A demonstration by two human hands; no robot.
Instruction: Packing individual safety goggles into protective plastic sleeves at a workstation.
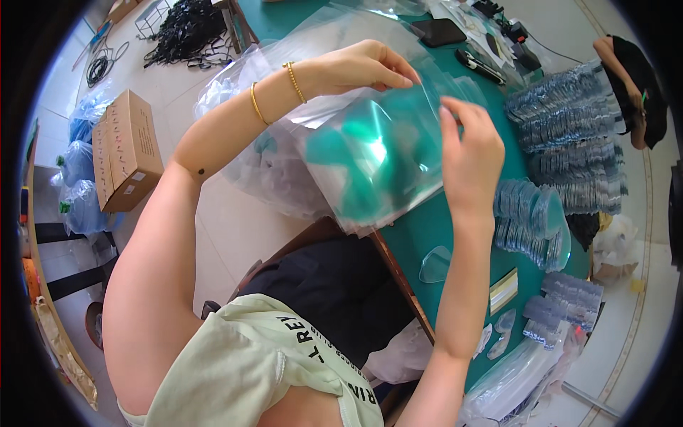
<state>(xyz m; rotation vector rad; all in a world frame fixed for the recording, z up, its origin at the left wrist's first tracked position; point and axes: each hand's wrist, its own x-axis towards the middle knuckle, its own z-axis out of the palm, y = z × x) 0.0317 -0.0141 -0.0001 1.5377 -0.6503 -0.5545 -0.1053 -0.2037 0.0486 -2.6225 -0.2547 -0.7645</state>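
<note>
A clear, glossy plastic sheet (376, 149) hangs between my hands above the green table, catching a bright reflection. My left hand (377, 65) pinches its upper edge, thumb against the fingers. My right hand (472, 146) is at the sheet's right edge, thumb and fingers drawn together on it. More loose clear sheets and bags (270, 174) lie under and behind it, spilling past the table's left edge. How many layers are between my fingers I cannot tell.
On the green table (405, 249), stacks of clear shaped pieces (562, 107) stand at the right, near a rounded stack (530, 206). A black phone (439, 32) lies at the back. A cardboard box (126, 153) sits left on the floor. Another person (633, 85) is at the far right.
</note>
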